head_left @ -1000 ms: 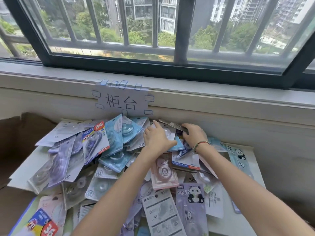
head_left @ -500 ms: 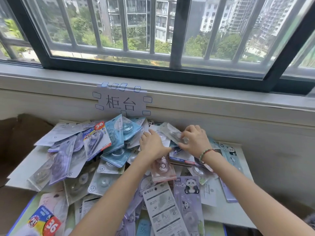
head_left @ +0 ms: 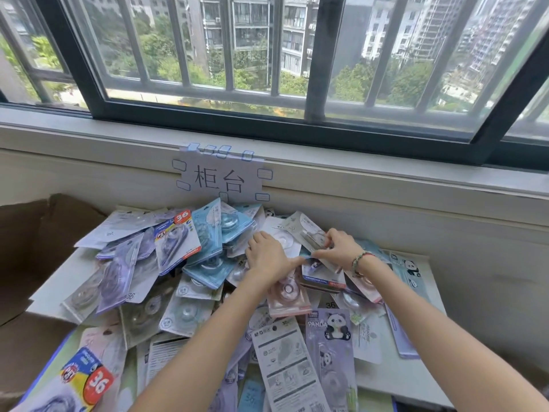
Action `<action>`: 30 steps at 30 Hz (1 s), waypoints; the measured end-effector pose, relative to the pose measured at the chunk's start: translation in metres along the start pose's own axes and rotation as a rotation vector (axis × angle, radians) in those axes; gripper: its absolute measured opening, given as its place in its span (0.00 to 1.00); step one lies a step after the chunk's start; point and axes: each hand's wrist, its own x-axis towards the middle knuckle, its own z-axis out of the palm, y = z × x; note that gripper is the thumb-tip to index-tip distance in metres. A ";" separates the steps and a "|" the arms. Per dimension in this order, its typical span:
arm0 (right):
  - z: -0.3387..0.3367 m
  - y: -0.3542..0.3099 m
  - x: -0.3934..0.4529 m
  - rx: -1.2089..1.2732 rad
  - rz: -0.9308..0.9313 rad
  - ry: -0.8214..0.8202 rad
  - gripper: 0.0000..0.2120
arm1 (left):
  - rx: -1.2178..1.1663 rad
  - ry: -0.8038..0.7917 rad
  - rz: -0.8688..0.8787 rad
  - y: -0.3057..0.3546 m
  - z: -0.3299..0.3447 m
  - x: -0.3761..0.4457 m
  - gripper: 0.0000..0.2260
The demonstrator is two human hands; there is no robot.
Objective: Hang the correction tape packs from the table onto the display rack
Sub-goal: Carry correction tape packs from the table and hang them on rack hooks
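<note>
Both my forearms bare, reaching forward from bottom of view, converging toward centre. My left hand [head_left: 269, 258] palm down, fingers spread and fairly straight, pressing flat, thumb stretched right toward other hand. My right hand [head_left: 338, 248] just beside it, fingers curled, fingertips [head_left: 328, 237] and thumb pinching thin edge of a card. Beaded bracelet [head_left: 361, 258] around my right wrist. Thumbs of both hands nearly meet. Elbows out of view.

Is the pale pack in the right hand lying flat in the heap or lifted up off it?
Lifted and tilted. The right hand pinches the pale pack, its far end raised above the heap of packs.
</note>
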 end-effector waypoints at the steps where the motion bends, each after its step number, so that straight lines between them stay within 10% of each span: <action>1: -0.001 -0.002 0.000 0.006 0.000 -0.008 0.20 | -0.014 0.003 -0.006 0.001 0.000 -0.001 0.52; 11: -0.009 -0.017 -0.023 0.021 0.018 0.125 0.51 | -0.173 0.056 -0.036 -0.005 -0.011 -0.011 0.58; 19: -0.007 -0.039 -0.082 0.148 0.026 0.366 0.42 | -0.414 0.304 -0.021 -0.027 -0.016 -0.045 0.55; 30: 0.036 -0.068 -0.238 0.186 0.270 0.598 0.55 | -0.588 0.289 0.213 -0.079 -0.019 -0.156 0.59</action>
